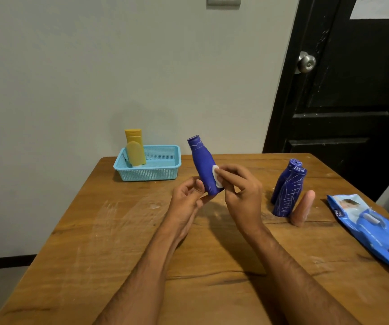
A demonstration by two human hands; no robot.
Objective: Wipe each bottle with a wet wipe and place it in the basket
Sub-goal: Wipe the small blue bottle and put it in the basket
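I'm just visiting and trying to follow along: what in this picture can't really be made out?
All in the one head view:
- Rear blue bottle: mostly hidden by the blue bottle in front.
- Base of the held blue bottle: covered by the left hand and right hand.
- Wet wipe: mostly hidden under the right hand's fingers.
- Wipes pack: cut off by the right edge, print too small.
- Yellow bottles: lower parts hidden by the basket wall.
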